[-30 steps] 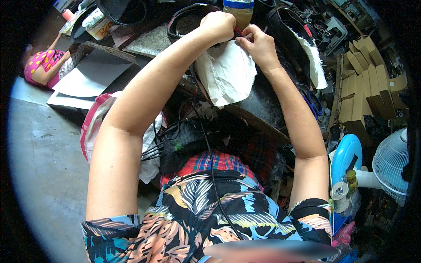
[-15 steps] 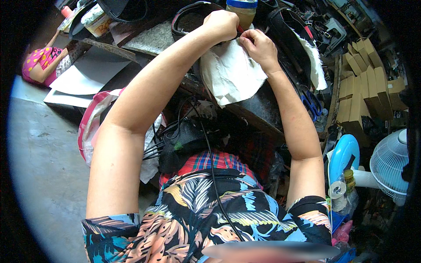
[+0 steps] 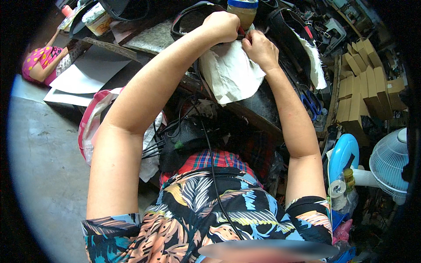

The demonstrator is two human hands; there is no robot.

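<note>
A white cloth (image 3: 230,76) with frayed edges hangs over the near edge of the dark worktable, below both hands. My left hand (image 3: 222,27) is closed in a fist above the cloth's upper left. A small red piece (image 3: 240,31) shows at its knuckles, but what the fingers grip is hidden. Close by on the right, my right hand (image 3: 262,50) pinches at the cloth's upper edge, fingertips curled in. Just beyond the hands stands a jar (image 3: 242,13) with a blue lid and yellowish contents. A curved black band (image 3: 182,19) lies behind my left wrist.
A black curved piece with white frayed lining (image 3: 312,61) lies right of my hand, near blue-handled scissors (image 3: 312,105). Folded cardboard pieces (image 3: 364,83) and a fan (image 3: 389,162) are farther right. White sheets (image 3: 90,72) lie at left, near another person (image 3: 44,63). A black cable (image 3: 210,162) crosses my front.
My right hand has shifted slightly, and its fingers are curled in more at the cloth's upper edge. My left hand and the cloth have hardly moved.
</note>
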